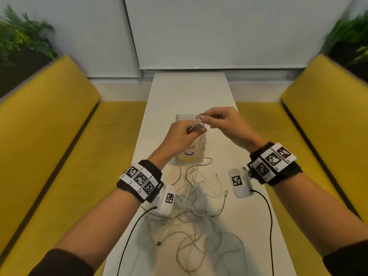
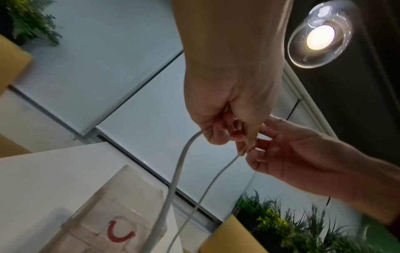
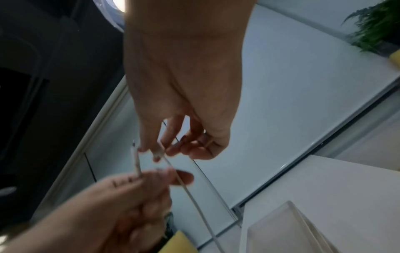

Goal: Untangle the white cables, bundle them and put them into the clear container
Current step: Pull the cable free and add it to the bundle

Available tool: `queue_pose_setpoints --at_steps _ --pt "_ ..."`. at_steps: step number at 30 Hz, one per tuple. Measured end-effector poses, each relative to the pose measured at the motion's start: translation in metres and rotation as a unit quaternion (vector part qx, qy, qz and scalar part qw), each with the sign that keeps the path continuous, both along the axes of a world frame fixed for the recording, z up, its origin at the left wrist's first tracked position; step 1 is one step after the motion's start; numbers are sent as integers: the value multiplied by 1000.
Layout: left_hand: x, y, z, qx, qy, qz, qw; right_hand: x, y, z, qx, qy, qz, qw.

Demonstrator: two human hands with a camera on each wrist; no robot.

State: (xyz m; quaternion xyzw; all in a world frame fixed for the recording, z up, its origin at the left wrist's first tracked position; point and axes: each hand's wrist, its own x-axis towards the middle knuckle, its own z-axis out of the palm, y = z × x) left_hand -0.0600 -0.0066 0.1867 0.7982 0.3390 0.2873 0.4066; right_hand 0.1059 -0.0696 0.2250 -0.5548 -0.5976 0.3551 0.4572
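Nearest to the person, in front of the container (image 1: 189,154), the white cables (image 1: 191,212) lie in a loose tangle on the bench (image 1: 189,92). Many loops cross each other and several plug ends stick out, so most of the untangling is, I judge, not yet done. Nothing bundled shows inside the container, though its walls are hazy.

One cable (image 2: 179,171) rises from this tangle, passes in front of the container and goes up to the two hands, which are held above the container's top. So its long axis is nearly vertical, from the pile below up to the hands.

The left hand (image 1: 183,134) is on the near side of the container top. Its fingers are curled round the cable, and a short end with the plug sticks out above its thumb, pointing up and toward the right hand. The right hand (image 1: 221,120) is just behind it and to the right, almost touching it. Its thumb and first fingers pinch a second strand (image 3: 186,186) of cable, which falls down beside the first one; the other fingers are spread loosely.

Both wrists are raised and bent inward, so the fingertips meet over the container. The free length hangs below the hands, so I think the next move must pull or wind upward, away from the pile.
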Motion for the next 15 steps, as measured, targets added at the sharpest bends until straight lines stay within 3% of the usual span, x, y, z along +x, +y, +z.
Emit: queue_pose_setpoints --at_steps 6,9,12,14,15 --pt "-7 -5 31 14 -114 37 993 -19 -14 -18 -70 145 55 985" --pt "-16 -7 64 -11 -232 86 969 -23 -21 -24 -71 96 74 990" --pt "-36 -3 105 -39 -403 133 905 -25 -26 -35 -95 51 90 990" --pt "-48 -2 123 -64 -464 97 878 -26 -27 -42 -99 17 82 992" --pt "-51 -3 126 -83 -455 65 884 -28 -26 -43 -94 9 70 993"
